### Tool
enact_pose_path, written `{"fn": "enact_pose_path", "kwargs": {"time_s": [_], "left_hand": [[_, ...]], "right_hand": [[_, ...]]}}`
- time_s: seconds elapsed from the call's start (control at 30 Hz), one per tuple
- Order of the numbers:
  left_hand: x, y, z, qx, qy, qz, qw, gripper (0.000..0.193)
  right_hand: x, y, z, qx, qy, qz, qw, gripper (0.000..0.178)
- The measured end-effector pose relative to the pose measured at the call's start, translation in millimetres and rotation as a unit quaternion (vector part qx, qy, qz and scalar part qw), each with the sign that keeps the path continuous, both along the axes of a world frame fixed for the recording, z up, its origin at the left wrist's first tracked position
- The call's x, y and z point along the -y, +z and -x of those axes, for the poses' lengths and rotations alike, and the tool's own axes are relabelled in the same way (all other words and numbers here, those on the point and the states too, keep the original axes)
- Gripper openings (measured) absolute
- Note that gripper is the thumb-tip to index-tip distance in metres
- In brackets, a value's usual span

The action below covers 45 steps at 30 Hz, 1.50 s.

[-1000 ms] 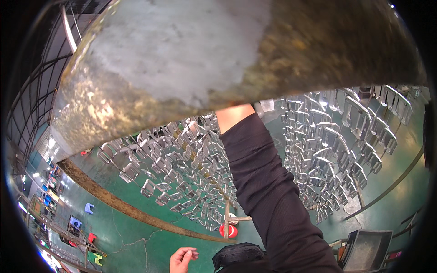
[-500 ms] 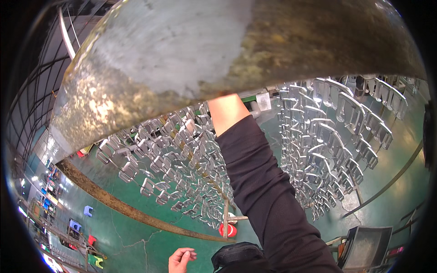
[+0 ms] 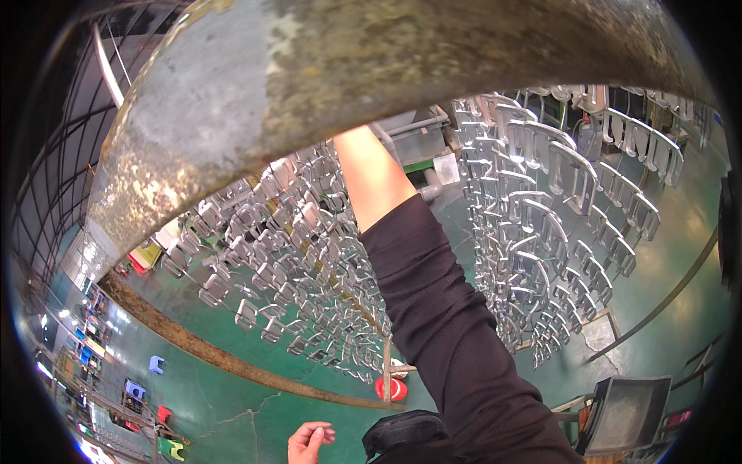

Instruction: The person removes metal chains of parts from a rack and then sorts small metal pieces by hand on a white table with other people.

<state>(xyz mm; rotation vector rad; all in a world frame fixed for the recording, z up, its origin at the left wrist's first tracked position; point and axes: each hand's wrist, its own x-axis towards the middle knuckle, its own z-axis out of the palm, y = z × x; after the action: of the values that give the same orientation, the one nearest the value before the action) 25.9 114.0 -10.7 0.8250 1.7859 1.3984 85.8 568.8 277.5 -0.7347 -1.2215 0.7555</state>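
Note:
A large stained metal sheet (image 3: 348, 85), grey with brown and yellowish patches, fills the top of the view close up. My right forearm (image 3: 375, 174), in a black sleeve pushed up below the elbow, reaches up and passes behind the sheet's lower edge. That hand is hidden, so what it touches or holds does not show. Low in the picture, my left hand (image 3: 309, 443) is held with its fingers loosely bent and the thumb apart, nothing visible in it. Many shiny bent metal parts hang in rows on racks, on the left (image 3: 286, 263) and right (image 3: 533, 224) of my arm.
A rusty beam (image 3: 209, 353) curves across the lower left. Beyond it are a blue stool (image 3: 157, 364) and other coloured stools on the green floor. A dark tray (image 3: 624, 417) stands at lower right. Grey bins (image 3: 417, 139) lie past my forearm, and a red round object (image 3: 392, 389) sits near the rack's foot.
The sheet's lower edge sits higher in the view, uncovering more of my right forearm, the grey bins and the upper hanging parts. My left hand looks nearly the same.

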Motion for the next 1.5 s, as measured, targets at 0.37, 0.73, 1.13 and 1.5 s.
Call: {"fn": "enact_pose_path", "kwargs": {"time_s": [0.37,0.73,1.13,1.5], "left_hand": [[-1,5,-5,-0.013,-0.007,0.016,1.000,0.018],[1,7,-11,-0.024,-0.014,0.011,1.000,0.016],[5,9,-18,-0.016,-0.011,0.003,1.000,0.017],[7,4,-21,0.006,0.003,0.008,1.000,0.016]], "right_hand": [[44,-20,-19,-0.136,0.003,-0.038,0.990,0.015],[46,-15,-10,-0.063,0.060,-0.040,0.995,0.015],[55,-9,-16,-0.098,0.001,-0.022,0.995,0.012],[85,-20,-26,-0.061,0.101,-0.069,0.991,0.019]]}}
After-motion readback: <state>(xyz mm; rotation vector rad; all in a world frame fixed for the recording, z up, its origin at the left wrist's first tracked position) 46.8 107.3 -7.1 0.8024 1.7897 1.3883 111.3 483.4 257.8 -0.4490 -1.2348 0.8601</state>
